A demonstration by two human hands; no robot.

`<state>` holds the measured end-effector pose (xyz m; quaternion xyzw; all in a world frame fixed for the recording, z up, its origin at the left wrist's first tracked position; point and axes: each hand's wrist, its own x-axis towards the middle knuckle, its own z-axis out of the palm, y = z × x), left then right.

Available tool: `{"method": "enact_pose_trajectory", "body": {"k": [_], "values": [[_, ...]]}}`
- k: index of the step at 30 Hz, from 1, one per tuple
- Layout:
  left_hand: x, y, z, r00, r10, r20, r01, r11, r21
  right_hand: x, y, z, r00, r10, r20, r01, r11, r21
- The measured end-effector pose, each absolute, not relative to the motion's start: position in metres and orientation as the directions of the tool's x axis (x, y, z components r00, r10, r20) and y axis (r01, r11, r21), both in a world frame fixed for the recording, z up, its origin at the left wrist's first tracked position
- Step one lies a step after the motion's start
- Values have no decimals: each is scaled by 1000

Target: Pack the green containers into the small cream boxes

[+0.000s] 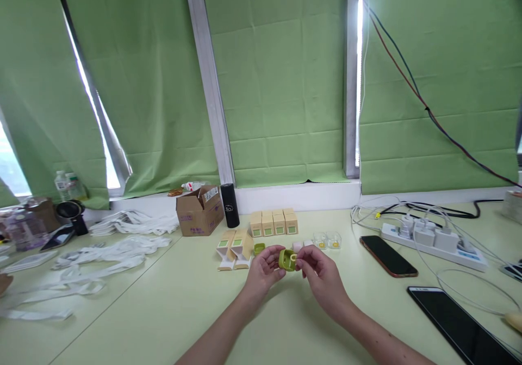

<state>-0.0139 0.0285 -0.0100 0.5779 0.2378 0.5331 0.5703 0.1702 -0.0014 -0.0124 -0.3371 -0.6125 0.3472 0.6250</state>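
My left hand [266, 267] holds a small olive-green hollow case [286, 260] between thumb and fingers, its open side facing up toward me. The fingers of my right hand [320, 272] pinch together at the case's right edge, by a small pale yellow piece [293, 257]; its exact kind is too small to make out. Just behind my left hand lies another small green piece [259, 248]. Beyond my right fingers are small pale pink-white blocks [297, 245] and clear round cases with yellow inside [320, 240].
Two open beige cartons [242, 245] stand left of my hands, with several closed cartons [279, 223] behind. A brown box [199, 212] and black cylinder [230, 206] stand near the wall. White strips [110, 256] lie left; a phone [388, 256], tablet [457, 321] and power strip [434, 243] lie right.
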Motion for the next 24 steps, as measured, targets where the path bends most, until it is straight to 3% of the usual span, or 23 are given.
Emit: {"method": "enact_pose_trajectory", "body": {"k": [17, 24], "values": [[-13, 29, -11, 342, 867, 362, -293, -268, 918, 173, -8, -10, -37, 721, 692, 303, 668, -680], [-12, 26, -13, 374, 853, 365, -303, -260, 917, 175, -7, -13, -104, 630, 770, 459, 717, -525]]}}
